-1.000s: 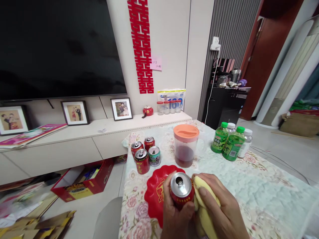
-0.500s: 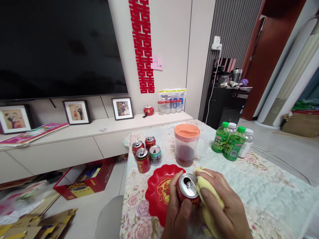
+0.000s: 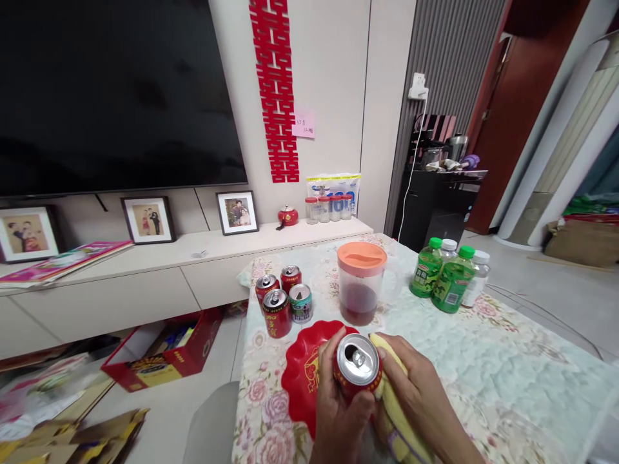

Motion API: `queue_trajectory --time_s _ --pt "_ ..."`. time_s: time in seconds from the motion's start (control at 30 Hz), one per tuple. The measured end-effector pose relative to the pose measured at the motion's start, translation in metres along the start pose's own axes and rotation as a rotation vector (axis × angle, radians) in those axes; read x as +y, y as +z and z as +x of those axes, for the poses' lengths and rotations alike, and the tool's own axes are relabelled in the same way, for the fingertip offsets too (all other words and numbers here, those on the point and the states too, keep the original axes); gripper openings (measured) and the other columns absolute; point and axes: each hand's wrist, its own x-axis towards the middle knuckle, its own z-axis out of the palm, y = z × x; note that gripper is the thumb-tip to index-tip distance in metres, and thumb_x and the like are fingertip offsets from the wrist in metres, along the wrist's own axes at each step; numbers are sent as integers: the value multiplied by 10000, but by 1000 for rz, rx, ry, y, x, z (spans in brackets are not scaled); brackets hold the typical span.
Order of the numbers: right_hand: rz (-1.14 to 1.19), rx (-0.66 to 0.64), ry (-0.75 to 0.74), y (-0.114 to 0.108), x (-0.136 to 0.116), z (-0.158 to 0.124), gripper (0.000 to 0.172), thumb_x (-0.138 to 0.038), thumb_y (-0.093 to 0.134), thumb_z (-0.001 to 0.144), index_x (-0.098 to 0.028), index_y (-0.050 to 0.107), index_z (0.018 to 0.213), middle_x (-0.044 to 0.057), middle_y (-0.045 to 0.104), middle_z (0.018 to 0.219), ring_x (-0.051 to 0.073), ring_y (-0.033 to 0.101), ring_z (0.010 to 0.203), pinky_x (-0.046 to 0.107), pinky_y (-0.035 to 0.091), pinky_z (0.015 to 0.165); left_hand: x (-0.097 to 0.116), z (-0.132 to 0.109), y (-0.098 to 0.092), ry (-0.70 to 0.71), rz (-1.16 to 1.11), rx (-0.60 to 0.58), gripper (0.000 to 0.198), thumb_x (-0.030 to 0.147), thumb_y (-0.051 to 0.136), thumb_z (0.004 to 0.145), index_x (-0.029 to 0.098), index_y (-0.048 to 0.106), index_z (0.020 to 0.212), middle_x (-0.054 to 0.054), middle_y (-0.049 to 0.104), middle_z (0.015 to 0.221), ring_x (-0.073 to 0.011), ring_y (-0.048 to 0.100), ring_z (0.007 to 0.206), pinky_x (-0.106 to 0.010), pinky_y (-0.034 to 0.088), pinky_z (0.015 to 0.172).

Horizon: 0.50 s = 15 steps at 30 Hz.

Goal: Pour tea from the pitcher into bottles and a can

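Observation:
My left hand (image 3: 338, 403) is wrapped round an opened red drink can (image 3: 358, 361), its silver top tilted toward me. My right hand (image 3: 416, 390) grips a yellow cloth (image 3: 397, 422) and presses it against the can's right side. Beneath and left of the can lies a red scalloped plate (image 3: 297, 380) with gold print, partly covered by my left hand. Behind it stand several opened cans: red ones (image 3: 277, 316) and a shorter green-and-silver can (image 3: 301, 303). A clear pitcher (image 3: 358, 290) with an orange lid holds dark red liquid, just beyond my hands.
Green-labelled bottles (image 3: 452, 283) and white-capped ones stand at the table's right. The flowered tablecloth (image 3: 522, 374) covers the table. Behind runs a white cabinet (image 3: 203, 258) with photo frames (image 3: 238, 212) and glass jars (image 3: 324, 209). A red box (image 3: 164, 357) sits on the floor at left.
The cloth has moved from the can's rim down along its right side. The can has shifted slightly left and turned in my left hand.

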Motion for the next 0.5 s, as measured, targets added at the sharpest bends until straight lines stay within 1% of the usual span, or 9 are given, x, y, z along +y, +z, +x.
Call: queue_trajectory --time_s 0.1,0.2,0.23,0.33,0.43,0.5 --pt "-47 89 -82 -4 -8 -4 363 -496 531 1065 -269 809 1116 53 808 1112 214 761 988 324 610 862 -6 3 -5 22 40 -42 847 707 890 687 223 678 1349 -147 702 1342 -389 699 1229 -461 602 1033" --pt "-115 183 -201 -8 -19 -8 305 -435 551 1076 -272 804 1118 48 810 1125 193 770 970 276 616 833 -1 2 -4 -16 52 -97 835 709 891 679 220 668 1317 -136 733 1258 -371 722 1156 -465 608 1008" --pt "-135 213 -248 -10 -22 -9 281 -414 560 1078 -274 800 1120 44 810 1125 186 772 964 263 616 826 2 1 -2 -42 43 -96 840 709 893 676 220 658 1318 -133 738 1244 -364 723 1143 -462 605 1007" --pt "-195 282 -392 -14 -31 -12 216 -358 586 1074 -280 778 1137 27 804 1116 171 763 985 234 611 841 6 -3 3 -97 4 -48 855 714 896 666 223 629 1314 -115 741 1210 -343 717 1119 -455 589 1014" --pt "-245 315 -509 -18 -35 -15 218 -351 604 1064 -283 752 1209 42 774 1148 184 734 1064 244 604 891 0 -5 5 -108 4 -32 818 674 909 665 228 627 1290 -91 739 1150 -330 718 1066 -453 590 998" --pt "-253 297 -561 -20 -36 -19 255 -376 595 1068 -284 740 1257 72 744 1174 213 713 1091 281 609 887 -6 -4 3 -117 -2 -41 774 636 909 681 233 637 1284 -94 745 1143 -340 726 1059 -458 602 983"
